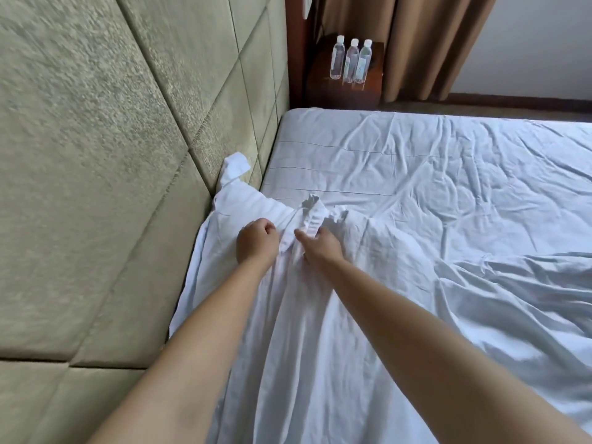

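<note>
While the white sheet (288,315) lay gathered in a long ridge near the head edge of the mattress (416,161), both hands were at its bunched top end. The left hand (258,240) was clenched on a fold of it, and the right hand (320,248) had thumb and fingers curled round the twisted roll just beside that. One loose corner of the sheet had flopped up against the padded headboard (96,155).

By the look of it the work was at an early stage. The sheet was on the bed but neither spread nor squared, and its top end was yet to be opened out and laid along the head edge. Most of the mattress toward the far edge showed only its creased under-cover, so there was wide room to pull the cloth that way. The headboard closed off the head side. Past the far head corner stood a bedside table (371,88) with three water bottles (351,60), well apart from the hands.
</note>
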Motion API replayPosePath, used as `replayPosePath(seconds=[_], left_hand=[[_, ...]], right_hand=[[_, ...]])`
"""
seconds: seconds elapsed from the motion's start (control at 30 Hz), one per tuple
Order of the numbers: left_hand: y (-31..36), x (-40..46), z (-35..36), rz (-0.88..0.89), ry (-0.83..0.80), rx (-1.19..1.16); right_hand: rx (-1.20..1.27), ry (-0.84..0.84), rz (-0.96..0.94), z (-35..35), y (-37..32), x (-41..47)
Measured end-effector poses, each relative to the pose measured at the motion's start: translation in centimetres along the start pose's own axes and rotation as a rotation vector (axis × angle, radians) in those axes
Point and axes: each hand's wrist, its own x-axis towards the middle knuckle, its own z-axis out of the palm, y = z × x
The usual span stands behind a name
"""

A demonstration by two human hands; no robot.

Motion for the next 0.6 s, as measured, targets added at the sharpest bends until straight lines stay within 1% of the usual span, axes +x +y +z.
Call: replayPosePath(seconds=[0.03,0.1,0.13,0.2,0.27,0.33,0.4,0.43,0.47,0.53,0.6], left_hand=[[0.2,0.4,0.2,0.038,0.002,0.042],[0.7,1.3,0.5,-0.001,-0.078,0.031],[0.9,1.8,0.8,-0.05,-0.137,-0.035],[1.7,2.2,1.1,-0.186,-0.314,-0.275],[1.9,2.8,1.3,-0.316,-0.413,-0.465],[1.9,3.4,1.5,-0.394,-0.473,-0.552],[2.5,3.5,1.5,-0.385,-0.492,-0.58],[2.8,3.6,1.3,-0.345,-0.466,-0.53],[2.9,4.0,1.2,-0.285,-0.405,-0.448],[2.7,5.1,0.9,-0.172,-0.193,-0.278],[2.8,6.0,0.2,-0.142,0.011,-0.248]], right_hand=[[0.01,-0.001,0.005,-0.1,-0.2,0.2],[0.077,0.017,0.02,-0.2,-0.4,0.9],[0.151,0.03,0.04,-0.2,-0.4,1.2],[0.303,0.062,0.109,-0.1,-0.5,2.0],[0.364,0.065,0.14,-0.4,-0.9,2.3],[0.318,0.077,0.113,-1.1,-1.4,2.0],[0.186,0.092,0.032,-1.8,-1.7,1.8],[0.115,0.117,-0.024,-2.2,-1.7,1.7],[0.068,0.16,-0.075,-2.6,-1.9,1.4],[0.042,0.308,-0.111,-3.7,-2.4,0.9],[0.032,0.49,-0.095,-4.6,-2.5,0.7]])
